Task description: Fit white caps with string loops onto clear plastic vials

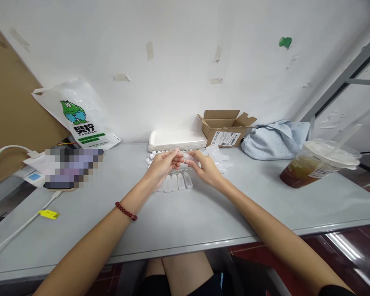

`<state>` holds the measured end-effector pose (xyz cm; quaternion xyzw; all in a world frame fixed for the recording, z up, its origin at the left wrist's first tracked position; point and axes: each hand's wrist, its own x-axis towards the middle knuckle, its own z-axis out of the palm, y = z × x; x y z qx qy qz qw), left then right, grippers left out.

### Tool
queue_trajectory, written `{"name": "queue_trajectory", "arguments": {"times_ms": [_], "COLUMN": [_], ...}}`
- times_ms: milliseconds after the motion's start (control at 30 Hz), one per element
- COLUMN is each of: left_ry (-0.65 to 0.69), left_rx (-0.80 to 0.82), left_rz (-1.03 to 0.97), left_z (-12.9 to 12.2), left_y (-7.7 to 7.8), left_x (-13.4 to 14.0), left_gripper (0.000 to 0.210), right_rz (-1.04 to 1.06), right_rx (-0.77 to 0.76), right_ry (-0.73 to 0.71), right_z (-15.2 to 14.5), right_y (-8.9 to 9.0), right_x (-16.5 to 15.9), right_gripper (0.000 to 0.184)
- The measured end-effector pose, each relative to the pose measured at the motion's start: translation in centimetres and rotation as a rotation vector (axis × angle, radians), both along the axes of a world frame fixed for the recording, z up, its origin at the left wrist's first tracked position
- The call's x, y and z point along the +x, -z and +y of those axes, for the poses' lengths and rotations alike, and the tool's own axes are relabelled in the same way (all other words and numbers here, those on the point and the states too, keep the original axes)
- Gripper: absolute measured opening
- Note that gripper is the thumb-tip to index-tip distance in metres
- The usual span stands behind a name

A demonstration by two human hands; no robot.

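Above the table, my left hand [165,164] and my right hand [205,167] meet with fingertips pinched around a small translucent plastic piece [186,156]. The fingers partly cover it, so its exact kind is unclear. Just below them, several flat, clear, rounded plastic pieces [181,181] with thin loops lie side by side in a row. Small white pieces [150,158] show beside my left hand, which hides part of them. Beyond my right hand lies a loose pile of clear plastic pieces [217,154]. My left wrist wears a dark red bead bracelet [126,211].
Behind my hands are a stack of white trays [177,140] and an open cardboard box [223,130]. A light blue cloth bag [273,140] and a lidded drink cup [314,162] stand right. Left are a white plastic bag [80,117], a blurred phone [72,168] and a cable [23,226].
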<state>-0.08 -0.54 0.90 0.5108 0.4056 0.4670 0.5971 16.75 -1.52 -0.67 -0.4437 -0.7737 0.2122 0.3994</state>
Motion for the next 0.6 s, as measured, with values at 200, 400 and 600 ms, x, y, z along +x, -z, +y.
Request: {"name": "queue_trajectory", "arguments": {"times_ms": [200,400,600], "left_ry": [-0.189,-0.215,-0.223], "left_rx": [0.618,0.932,1.19], "left_rz": [0.474,0.638,0.737], "left_z": [-0.5,-0.8,-0.4], "left_y": [0.2,0.9,1.4], "left_x": [0.2,0.7,0.5], "left_gripper": [0.02,0.016,0.031], "right_rz": [0.535,0.635,0.625], "right_rx": [-0.502,-0.58,-0.553], "right_ry": [-0.225,-0.241,-0.281], "right_z": [0.1,0.2,0.0], "right_y": [-1.0,-0.9,-0.9], "right_x": [0.3,0.3,0.3], "right_gripper": [0.026,0.028,0.026]}}
